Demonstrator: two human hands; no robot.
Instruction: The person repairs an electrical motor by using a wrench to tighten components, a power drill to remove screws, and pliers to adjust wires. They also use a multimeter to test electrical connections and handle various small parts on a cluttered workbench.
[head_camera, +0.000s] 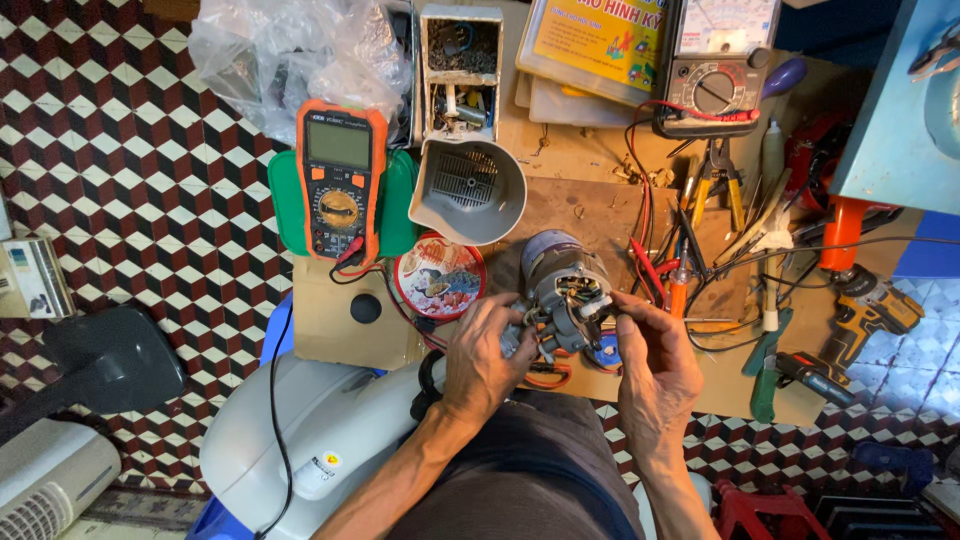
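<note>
- The left hand (487, 357) has its grip wrapped round the lower side of a small grey electric motor (562, 290); the right hand (652, 362) pinches its wired end with the fingertips. The motor is held up above the lap, just in front of the brown counter (560, 205).
- Risk, as I judge it: thin wires at the motor's end could tear loose if the pinch pulls sideways, and a slip would drop the motor onto the round red tin (440, 277) or the orange-handled tools beside it.
- Far left, a small box (35, 278) on the tiled floor, label blurred.
- Orange multimeter (340, 180) lying on a green pad.
- A yellow-covered flat package (600, 35) at the top, right of centre, probably a booklet.
</note>
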